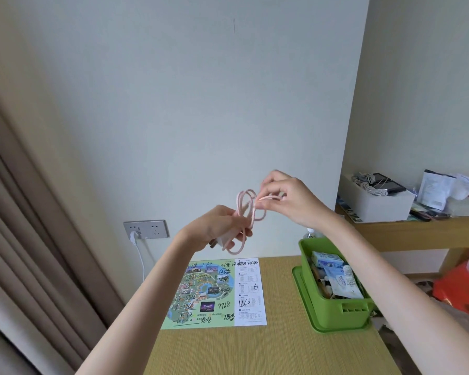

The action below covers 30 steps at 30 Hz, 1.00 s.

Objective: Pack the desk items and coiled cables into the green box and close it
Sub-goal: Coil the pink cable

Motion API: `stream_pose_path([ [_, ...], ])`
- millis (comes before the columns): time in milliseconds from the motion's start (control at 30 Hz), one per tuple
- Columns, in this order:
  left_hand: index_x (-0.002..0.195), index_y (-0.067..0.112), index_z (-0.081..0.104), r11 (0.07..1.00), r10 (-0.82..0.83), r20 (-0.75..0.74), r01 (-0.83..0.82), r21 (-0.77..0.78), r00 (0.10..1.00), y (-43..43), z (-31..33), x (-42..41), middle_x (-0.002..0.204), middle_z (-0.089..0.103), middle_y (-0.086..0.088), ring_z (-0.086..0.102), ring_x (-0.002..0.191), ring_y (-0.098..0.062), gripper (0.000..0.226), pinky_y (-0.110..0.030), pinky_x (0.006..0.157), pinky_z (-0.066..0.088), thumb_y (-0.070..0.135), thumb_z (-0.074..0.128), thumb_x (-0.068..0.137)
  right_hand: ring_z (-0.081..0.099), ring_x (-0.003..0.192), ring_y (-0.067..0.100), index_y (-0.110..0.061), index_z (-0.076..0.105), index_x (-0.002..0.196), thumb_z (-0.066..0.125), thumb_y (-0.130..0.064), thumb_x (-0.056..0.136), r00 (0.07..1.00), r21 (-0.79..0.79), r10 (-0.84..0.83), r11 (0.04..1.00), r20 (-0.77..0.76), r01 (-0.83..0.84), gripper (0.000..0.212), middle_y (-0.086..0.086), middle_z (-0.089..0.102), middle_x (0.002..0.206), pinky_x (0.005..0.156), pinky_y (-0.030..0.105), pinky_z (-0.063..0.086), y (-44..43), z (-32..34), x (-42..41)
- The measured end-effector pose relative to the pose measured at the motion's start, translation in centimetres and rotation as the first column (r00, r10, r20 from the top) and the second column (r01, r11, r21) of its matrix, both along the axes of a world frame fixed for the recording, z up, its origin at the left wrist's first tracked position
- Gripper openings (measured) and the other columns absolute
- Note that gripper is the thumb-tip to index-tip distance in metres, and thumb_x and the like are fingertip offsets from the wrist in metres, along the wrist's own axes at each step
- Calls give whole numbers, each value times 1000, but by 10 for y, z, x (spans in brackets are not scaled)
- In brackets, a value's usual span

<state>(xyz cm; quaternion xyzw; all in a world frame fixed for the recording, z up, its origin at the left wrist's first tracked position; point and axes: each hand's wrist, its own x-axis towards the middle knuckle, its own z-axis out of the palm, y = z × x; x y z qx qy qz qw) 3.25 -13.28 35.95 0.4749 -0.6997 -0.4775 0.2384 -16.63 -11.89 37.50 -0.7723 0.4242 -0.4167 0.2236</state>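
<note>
Grip: L hand curled round pink cable loops & white charger; R hand pinches a strand. Both forearms raised above desk.

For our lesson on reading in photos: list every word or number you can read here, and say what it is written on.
"1260": handwritten on the white panel of the map leaflet.
"6": handwritten on the same panel, above it.
"4968" and "3208": handwritten on the leaflet's green map side.
The leaflet's printed text and its other scribbles: too small or unclear.
Packets in the green box: print blurred.
Printed sheet on the shelf: too small.
</note>
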Motion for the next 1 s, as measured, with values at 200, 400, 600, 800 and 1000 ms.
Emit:
stream_pose_path([
  [200,89,7,70,987,-158,1,158,41,987,7,1,-2,82,72,-2,62,64,-8,16,-20,48,47,19,61,91,59,116,15,-13,74,83,70,-10,87,977,173,202,967,-65,-188,6,7,66,118,102,24,39,-1,9,-5],
  [400,100,2,70,976,-203,-148,211,46,968,11,4,-1,81,71,-2,60,58,-9,20,-18,44,44,18,59,92,64,79,3,-3,72,88,68,-6,87,989,112,131,984,66,-138,5,1,69,84,77,16,47,-7,1,-1],
  [600,99,11,71,964,-221,-260,251,88,940,13,9,1,100,71,-10,57,70,-14,27,-22,50,43,30,64,82,63,75,11,-6,72,82,70,-3,85,989,48,70,996,131,-77,5,2,66,81,74,22,50,-12,-3,2],
  [800,82,14,67,997,-58,-118,50,-63,991,8,-1,-8,62,64,-1,51,47,-14,16,-20,41,39,30,70,86,62,80,9,-5,74,83,72,-8,85,998,16,34,999,62,-36,4,0,67,85,76,21,45,-11,-1,7],
  [1000,79,15,66,997,-61,-21,60,-43,998,4,-1,-6,59,63,0,51,45,-11,7,-19,45,44,20,70,83,66,92,19,-4,76,85,76,-12,81,994,67,106,992,-40,-104,9,4,66,101,86,49,52,-4,14,0],
])
